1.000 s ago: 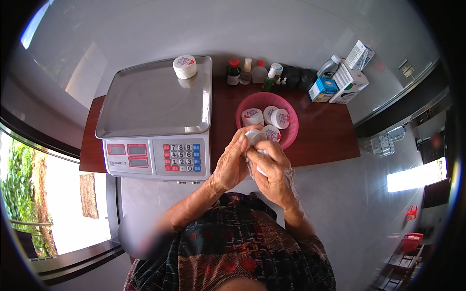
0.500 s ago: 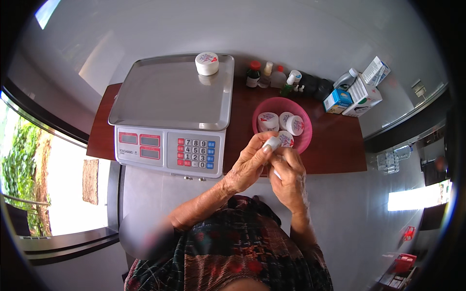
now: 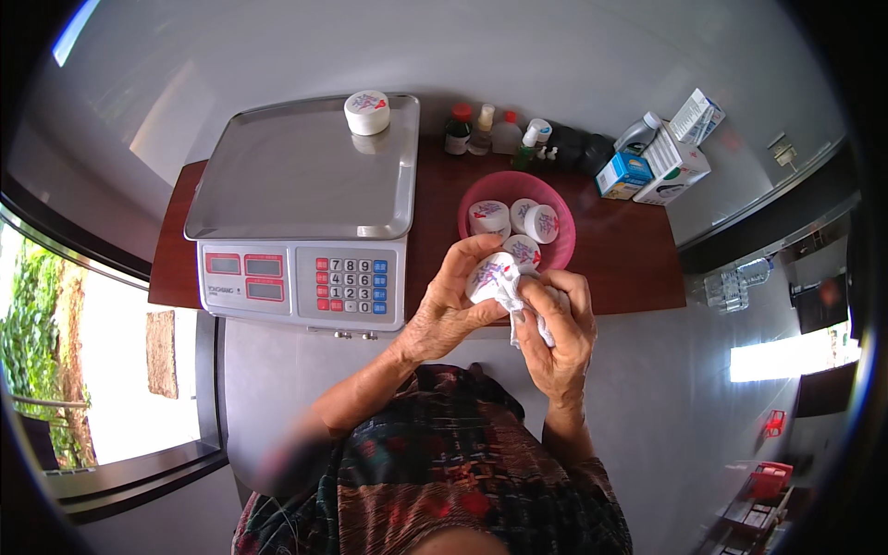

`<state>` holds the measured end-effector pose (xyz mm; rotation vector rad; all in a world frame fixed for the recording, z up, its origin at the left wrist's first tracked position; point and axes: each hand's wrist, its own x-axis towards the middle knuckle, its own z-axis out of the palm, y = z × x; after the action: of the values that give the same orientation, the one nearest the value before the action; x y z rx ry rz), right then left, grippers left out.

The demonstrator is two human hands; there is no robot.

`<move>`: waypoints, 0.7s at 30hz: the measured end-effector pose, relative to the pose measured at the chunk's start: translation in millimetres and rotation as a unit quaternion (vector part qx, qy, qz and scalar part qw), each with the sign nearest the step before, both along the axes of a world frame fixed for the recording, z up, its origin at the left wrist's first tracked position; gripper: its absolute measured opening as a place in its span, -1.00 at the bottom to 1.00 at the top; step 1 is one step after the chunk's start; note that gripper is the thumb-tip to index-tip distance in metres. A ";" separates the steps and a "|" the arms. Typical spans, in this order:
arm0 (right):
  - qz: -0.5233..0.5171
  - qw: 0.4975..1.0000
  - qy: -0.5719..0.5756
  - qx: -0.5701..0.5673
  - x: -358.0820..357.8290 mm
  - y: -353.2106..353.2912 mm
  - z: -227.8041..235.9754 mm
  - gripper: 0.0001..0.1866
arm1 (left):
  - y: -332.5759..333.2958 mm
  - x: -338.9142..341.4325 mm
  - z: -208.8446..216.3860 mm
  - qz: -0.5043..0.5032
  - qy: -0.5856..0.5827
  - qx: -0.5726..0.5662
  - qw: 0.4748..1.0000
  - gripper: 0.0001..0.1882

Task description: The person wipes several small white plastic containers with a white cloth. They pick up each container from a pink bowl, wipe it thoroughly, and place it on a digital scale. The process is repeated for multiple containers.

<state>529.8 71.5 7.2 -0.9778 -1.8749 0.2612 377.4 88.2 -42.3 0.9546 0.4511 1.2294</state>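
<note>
While the left hand [image 3: 446,313] holds a small white jar [image 3: 487,278] between its thumb and fingers, the right hand [image 3: 564,340] pinches a bunched-up white cloth [image 3: 510,298] against it. The jar is round and short, with purple marks and a bit of red on the flat face that shows. It is held up near the close side of a pink bowl [image 3: 564,227]. Four jars [image 3: 488,215] that look like it sit in the bowl.

The surface [image 3: 634,277] is dark red-brown and shiny. On its left is a big scale [image 3: 296,176] with a silver tray, and one more white jar [image 3: 367,113] stands near the tray's far right corner. Little bottles [image 3: 458,131] line up along the back, and boxes [image 3: 622,176] stand on the right. The wall [image 3: 370,46] is smooth and gray, the floor [image 3: 647,398] is gray too, and bright light and green leaves [image 3: 32,324] show on the left.
</note>
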 end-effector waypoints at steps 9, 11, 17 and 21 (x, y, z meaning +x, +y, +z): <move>0.054 0.993 0.066 -0.077 18.4 21.3 -6.5 -0.73 | -5.3 1.2 11.3 0.019 0.098 0.086 0.991 -0.14; 0.108 0.985 0.085 -0.102 20.4 12.8 -6.1 -0.71 | -3.7 -1.7 6.7 0.010 0.075 0.066 0.995 -0.12; 0.099 0.984 0.090 -0.119 20.3 4.7 -9.8 -0.73 | -2.6 -1.8 2.5 0.029 0.150 0.113 0.982 -0.05; 0.062 0.967 0.150 -0.198 24.7 13.8 -16.0 -0.79 | -5.9 2.5 6.5 0.022 0.183 0.132 0.974 -0.03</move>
<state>554.5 85.3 -8.7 -1.0176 -1.6350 0.8384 379.9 82.3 -35.8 1.4173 0.6083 1.1730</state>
